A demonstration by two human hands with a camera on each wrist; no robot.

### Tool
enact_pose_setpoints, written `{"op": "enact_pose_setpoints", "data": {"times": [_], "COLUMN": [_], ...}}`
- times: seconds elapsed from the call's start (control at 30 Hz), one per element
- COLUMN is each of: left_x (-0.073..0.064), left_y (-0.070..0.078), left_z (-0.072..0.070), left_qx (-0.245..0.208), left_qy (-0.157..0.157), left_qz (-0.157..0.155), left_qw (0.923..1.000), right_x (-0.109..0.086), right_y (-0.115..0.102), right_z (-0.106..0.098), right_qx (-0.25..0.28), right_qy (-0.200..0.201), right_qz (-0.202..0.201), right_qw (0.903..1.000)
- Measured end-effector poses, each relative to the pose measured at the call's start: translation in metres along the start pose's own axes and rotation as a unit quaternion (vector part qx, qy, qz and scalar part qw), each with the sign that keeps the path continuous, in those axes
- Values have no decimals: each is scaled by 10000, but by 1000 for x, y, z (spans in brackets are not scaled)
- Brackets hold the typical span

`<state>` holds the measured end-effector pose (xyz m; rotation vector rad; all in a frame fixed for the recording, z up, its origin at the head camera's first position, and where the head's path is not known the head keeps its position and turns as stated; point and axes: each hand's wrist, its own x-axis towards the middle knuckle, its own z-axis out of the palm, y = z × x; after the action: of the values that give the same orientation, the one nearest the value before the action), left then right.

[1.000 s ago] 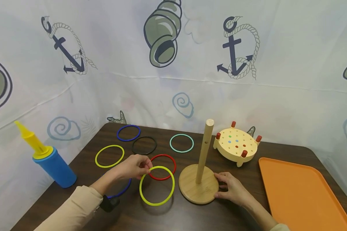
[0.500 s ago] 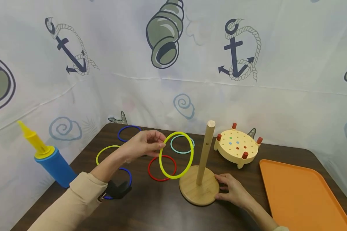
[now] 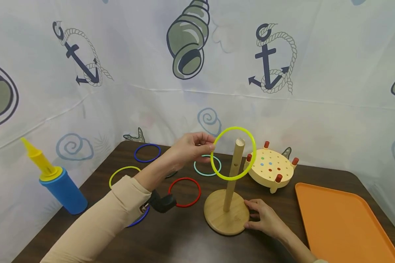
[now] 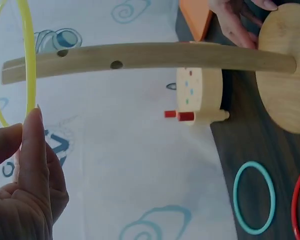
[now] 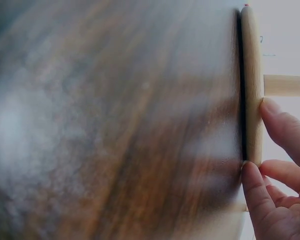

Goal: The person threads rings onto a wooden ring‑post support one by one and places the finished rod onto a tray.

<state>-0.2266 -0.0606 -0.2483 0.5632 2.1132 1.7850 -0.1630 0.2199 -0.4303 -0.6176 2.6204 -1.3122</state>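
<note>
My left hand (image 3: 197, 148) pinches a yellow ring (image 3: 233, 178) between thumb and fingers, tilted nearly upright at the top of the wooden post (image 3: 229, 193). In the head view its lower arc crosses the post and its upper arc stands above the tip. The left wrist view has the ring (image 4: 30, 65) overlapping the post's end (image 4: 45, 65). The post rises from a round wooden base (image 3: 214, 215) on the table. My right hand (image 3: 264, 217) grips the base's right rim, with thumb and fingertips on the edge (image 5: 253, 130) in the right wrist view.
Left of the stand lie a red ring (image 3: 184, 206), a teal ring (image 3: 209, 175), blue rings (image 3: 147, 161) and another yellow ring (image 3: 125, 167). A cream holed disc with red-tipped legs (image 3: 271, 164) sits behind right. An orange tray (image 3: 342, 219) is right, a blue-yellow pump (image 3: 64, 191) left.
My left hand has lifted the yellow ring up and to the right, from low over the table to the top of the post. The right hand has stayed on the base.
</note>
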Motion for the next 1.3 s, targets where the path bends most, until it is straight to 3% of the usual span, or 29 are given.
{"op": "enact_pose_setpoints", "data": {"times": [0.2, 0.37, 0.53, 0.67, 0.97, 1.3], "left_x": [13, 17, 18, 15, 13, 15], "left_y": [-16, -55, -100, -122, -139, -146], "left_z": [13, 18, 23, 27, 35, 40], "left_qx": [9, 309, 546, 618, 1083, 1298], "left_qy": [-93, -125, 43, 122, 165, 244], "left_qz": [-320, -782, -1217, -1481, -1467, -1442], "left_qw": [9994, 9964, 9910, 9870, 9831, 9807], "right_x": [0, 1, 1, 2, 2, 2], "right_y": [1, 1, 2, 3, 4, 3], "right_z": [0, 0, 1, 1, 0, 1], "right_qx": [-12, -42, -80, -48, -22, -61], "right_qy": [32, 19, 26, 11, -5, -16], "right_qz": [71, 15, 20, 107, 45, 3], "right_qw": [10000, 10000, 10000, 9999, 10000, 10000]}}
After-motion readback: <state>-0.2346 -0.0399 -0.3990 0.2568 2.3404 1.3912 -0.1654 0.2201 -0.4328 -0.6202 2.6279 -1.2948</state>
